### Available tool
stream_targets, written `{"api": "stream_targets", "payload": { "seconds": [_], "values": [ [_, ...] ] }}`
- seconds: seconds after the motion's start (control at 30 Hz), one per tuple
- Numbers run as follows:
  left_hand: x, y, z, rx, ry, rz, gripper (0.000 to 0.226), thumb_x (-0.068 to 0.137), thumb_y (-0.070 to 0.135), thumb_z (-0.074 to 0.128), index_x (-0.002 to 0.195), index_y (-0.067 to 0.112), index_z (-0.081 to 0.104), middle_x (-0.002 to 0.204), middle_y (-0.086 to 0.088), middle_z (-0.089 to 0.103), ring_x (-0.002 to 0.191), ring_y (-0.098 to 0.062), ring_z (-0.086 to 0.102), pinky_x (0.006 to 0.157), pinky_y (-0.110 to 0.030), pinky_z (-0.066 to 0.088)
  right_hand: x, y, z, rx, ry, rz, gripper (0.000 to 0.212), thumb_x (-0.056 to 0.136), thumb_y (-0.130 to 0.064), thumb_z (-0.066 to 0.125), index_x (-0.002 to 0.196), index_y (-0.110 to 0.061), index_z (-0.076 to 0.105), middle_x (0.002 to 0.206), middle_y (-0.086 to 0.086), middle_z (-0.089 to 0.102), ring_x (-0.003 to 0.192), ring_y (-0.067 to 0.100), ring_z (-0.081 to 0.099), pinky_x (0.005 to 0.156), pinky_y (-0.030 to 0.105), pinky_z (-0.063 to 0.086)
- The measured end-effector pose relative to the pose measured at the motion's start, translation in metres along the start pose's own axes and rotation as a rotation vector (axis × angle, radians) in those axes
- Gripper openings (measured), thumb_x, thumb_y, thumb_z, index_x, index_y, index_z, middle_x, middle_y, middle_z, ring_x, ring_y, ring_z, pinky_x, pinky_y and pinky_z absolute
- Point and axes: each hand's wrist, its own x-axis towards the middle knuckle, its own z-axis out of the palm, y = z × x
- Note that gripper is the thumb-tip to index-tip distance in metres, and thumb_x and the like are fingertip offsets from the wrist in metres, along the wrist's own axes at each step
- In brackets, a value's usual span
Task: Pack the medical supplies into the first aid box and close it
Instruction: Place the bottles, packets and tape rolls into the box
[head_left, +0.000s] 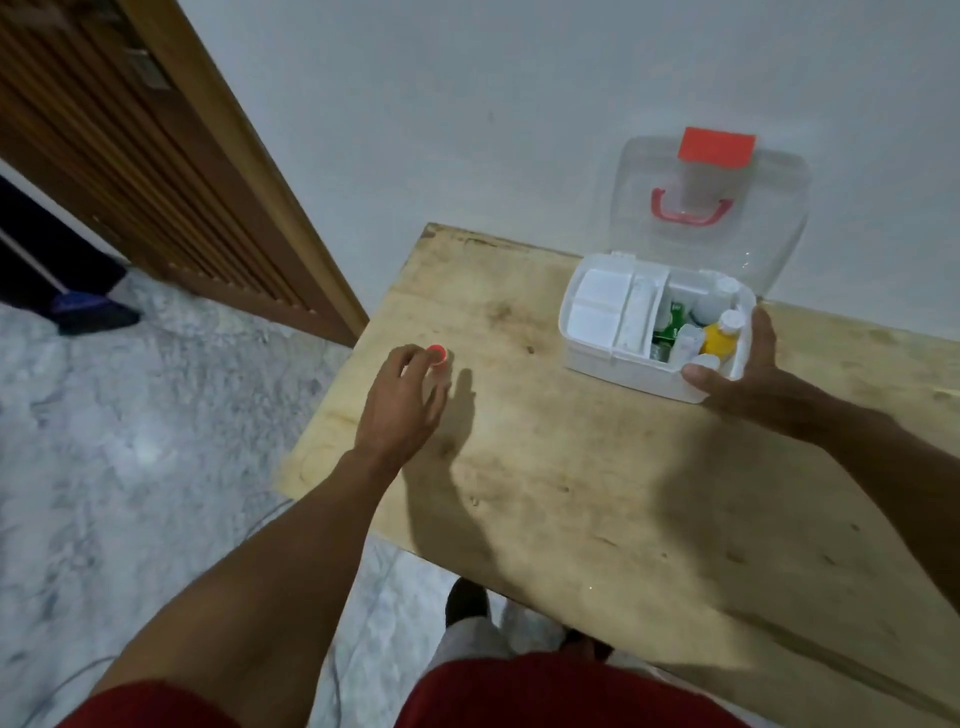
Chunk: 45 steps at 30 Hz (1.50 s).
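Observation:
The white first aid box (613, 358) stands open at the table's far right, its clear lid (727, 244) with red handle and red latch leaning against the wall. Inside sit a white tray insert on the left and several bottles on the right, among them a yellow bottle (719, 338). My right hand (748, 374) grips the box's near right corner, thumb on the front rim, fingers along the right side. My left hand (405, 400) is near the table's left edge, fingers closed around a small bottle with a red cap (439, 354); most of that bottle is hidden.
The wooden table (571, 493) stands against a white wall. Left of it lies marble floor and a brown slatted door (130, 171). My red shorts and a foot show below the table's near edge.

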Motion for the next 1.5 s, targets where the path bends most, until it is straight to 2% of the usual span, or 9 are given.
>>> {"api": "stream_targets", "payload": {
  "seconds": [0.23,0.4,0.53,0.7,0.8,0.9,1.03,1.27,1.5],
  "values": [
    [0.006,-0.065,-0.002,-0.021,-0.129,0.006,0.066,0.085,0.032,0.073,0.141,0.006,0.049,0.15,-0.023,0.036,0.134,-0.036,0.044,0.101,-0.041,0.046,0.004,0.005,-0.002,-0.092,0.068,0.053,0.134,0.048,-0.08,0.073,0.149,-0.041,-0.005,0.16,-0.012,0.008,0.144,0.023,0.028,0.106,0.058,0.041],
    [0.019,-0.071,0.025,-0.029,-0.18,0.141,0.083,0.086,0.042,0.069,0.144,-0.008,0.037,0.147,-0.031,0.037,0.138,-0.048,0.034,0.106,-0.059,0.041,-0.007,-0.011,0.005,-0.105,0.099,0.103,0.109,0.069,-0.058,0.077,0.144,-0.053,-0.001,0.157,-0.01,0.008,0.13,0.032,0.044,0.068,0.037,0.054],
    [0.036,-0.07,0.046,-0.075,-0.206,0.149,0.074,0.096,0.043,0.055,0.152,0.004,0.025,0.155,-0.021,0.027,0.148,-0.037,0.019,0.112,-0.044,0.038,-0.013,-0.024,0.007,-0.072,0.097,0.147,0.11,0.067,-0.057,0.074,0.148,-0.047,0.0,0.151,-0.015,0.011,0.102,0.036,0.059,0.061,0.034,0.05],
    [0.06,-0.06,0.06,-0.234,-0.118,0.101,0.024,0.096,0.029,0.062,0.106,0.008,0.055,0.107,0.007,0.037,0.09,-0.006,0.047,0.073,-0.021,0.046,-0.015,-0.026,0.004,-0.076,0.069,0.203,0.121,0.06,-0.07,0.075,0.148,-0.048,-0.004,0.152,-0.015,0.018,0.103,0.027,0.058,0.061,0.031,0.049],
    [0.072,-0.047,0.067,-0.361,-0.02,0.059,0.061,0.083,0.037,0.075,0.097,-0.018,0.052,0.097,-0.013,0.041,0.079,-0.005,0.047,0.069,-0.012,0.042,-0.013,-0.026,0.001,-0.124,0.05,0.219,0.135,0.046,-0.081,0.073,0.15,-0.044,-0.006,0.157,-0.013,0.014,0.133,0.031,0.043,0.073,0.029,0.049],
    [0.085,-0.012,0.05,-0.275,-0.139,-0.003,0.042,0.089,0.015,0.071,0.12,-0.009,0.055,0.098,-0.015,0.056,0.077,-0.009,0.053,0.066,-0.005,0.042,-0.013,-0.023,-0.001,-0.17,0.022,0.264,0.142,0.039,-0.092,0.064,0.147,-0.048,-0.017,0.161,-0.008,0.014,0.136,0.031,0.041,0.097,0.047,0.046],
    [0.105,0.025,0.033,-0.321,-0.053,0.077,0.047,0.091,0.016,0.069,0.133,0.002,0.055,0.12,-0.017,0.054,0.101,-0.021,0.057,0.085,-0.016,0.037,-0.014,-0.024,0.0,-0.155,-0.023,0.256,0.139,0.046,-0.092,0.06,0.141,-0.048,-0.031,0.163,-0.004,0.012,0.134,0.035,0.044,0.093,0.041,0.043],
    [0.124,0.11,0.024,-0.391,-0.026,0.063,0.039,0.09,0.02,0.071,0.128,0.015,0.062,0.113,-0.009,0.054,0.09,-0.012,0.051,0.083,-0.014,0.039,-0.018,-0.021,0.004,-0.031,-0.008,0.139,0.111,0.091,-0.032,0.067,0.148,-0.032,-0.029,0.16,-0.009,-0.003,0.134,0.011,0.025,0.102,0.026,0.03],
    [0.116,0.156,0.043,-0.274,-0.127,0.054,0.038,0.09,0.024,0.07,0.127,0.023,0.063,0.124,0.001,0.066,0.095,-0.024,0.066,0.088,-0.028,0.043,-0.015,-0.011,0.008,-0.002,-0.019,0.121,0.129,0.058,-0.075,0.063,0.141,-0.046,-0.031,0.163,-0.01,-0.002,0.147,0.024,0.025,0.118,0.048,0.026]
  ]
}}
